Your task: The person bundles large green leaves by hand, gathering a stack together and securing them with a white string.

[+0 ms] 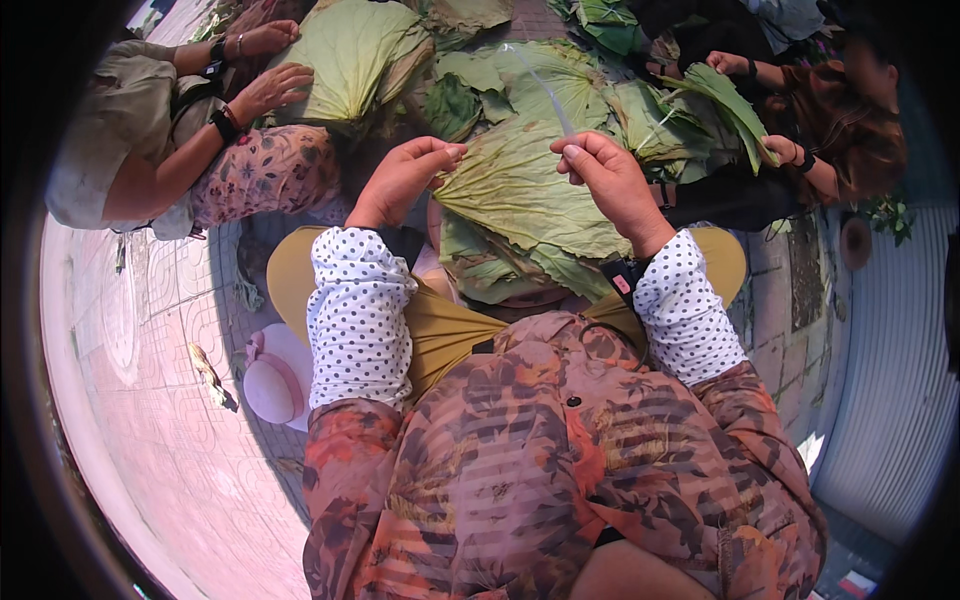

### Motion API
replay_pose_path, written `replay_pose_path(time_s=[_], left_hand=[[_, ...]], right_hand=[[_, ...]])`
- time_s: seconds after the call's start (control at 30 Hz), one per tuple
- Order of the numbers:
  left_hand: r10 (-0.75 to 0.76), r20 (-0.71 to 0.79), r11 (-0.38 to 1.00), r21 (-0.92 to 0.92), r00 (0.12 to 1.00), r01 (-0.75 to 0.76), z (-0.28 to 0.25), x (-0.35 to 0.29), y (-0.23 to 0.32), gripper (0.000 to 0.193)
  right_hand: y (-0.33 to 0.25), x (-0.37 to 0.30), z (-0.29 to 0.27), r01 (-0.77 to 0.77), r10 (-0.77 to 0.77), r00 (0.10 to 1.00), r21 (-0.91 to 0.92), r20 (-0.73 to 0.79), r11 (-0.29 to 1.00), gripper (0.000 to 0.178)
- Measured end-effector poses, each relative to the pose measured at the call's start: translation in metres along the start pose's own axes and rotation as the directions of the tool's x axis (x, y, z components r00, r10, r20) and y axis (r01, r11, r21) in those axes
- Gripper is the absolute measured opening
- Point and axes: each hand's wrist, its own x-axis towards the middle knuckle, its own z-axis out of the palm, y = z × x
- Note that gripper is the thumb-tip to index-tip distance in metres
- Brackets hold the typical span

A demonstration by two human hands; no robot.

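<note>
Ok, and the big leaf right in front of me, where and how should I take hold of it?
Probably pinch the big leaf at its left end, coming in from the left: its ribs converge there, so that part is likely firmest. Your left hand is close by. The broad, wrinkled part spreading rightward looks thin, so gripping there could tear it.

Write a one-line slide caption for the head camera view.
Left hand at the edge of stacked lotus leaves; right hand pinching a translucent strip.

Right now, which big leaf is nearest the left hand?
The top leaf of the pile between the knees, its edge by the left hand; the left neighbour's leaf and right neighbour's leaf are farther off.
</note>
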Motion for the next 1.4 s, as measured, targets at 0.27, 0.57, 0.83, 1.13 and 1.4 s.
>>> replay_pose_path(time_s=[0.27, 0.57, 0.83, 1.13, 1.4], left_hand=[[-0.044, -0.225, 0.945, -0.326, 0.973, -0.033, 0.002, 0.02, -0.016, 0.031], [-0.093, -0.665, 0.957, -0.265, 0.741, -0.118, -0.015, 0.033, -0.052, 0.041], [-0.149, -0.712, 0.987, -0.154, 0.686, 0.053, -0.037, 0.06, -0.103, 0.015], [0.042, -0.825, 0.999, 0.046, 0.563, -0.008, -0.063, 0.072, -0.126, 0.027], [-0.128, -0.659, 0.866, 0.291, 0.741, 0.408, -0.043, 0.062, -0.092, 0.032]], right_hand=[[0.042, 0.0, 0.004, -0.123, 0.124, 0.992, -0.135, -0.001, 0.983, 0.023], [0.077, -0.004, -0.015, -0.258, 0.253, 0.965, -0.073, -0.073, 0.963, 0.024], [0.079, -0.003, -0.013, -0.254, 0.248, 0.966, -0.076, -0.077, 0.964, 0.024], [0.117, -0.011, -0.033, -0.29, 0.277, 0.956, -0.175, -0.096, 0.941, 0.026], [0.118, -0.01, -0.035, -0.228, 0.211, 0.972, -0.193, -0.104, 0.955, 0.025]])
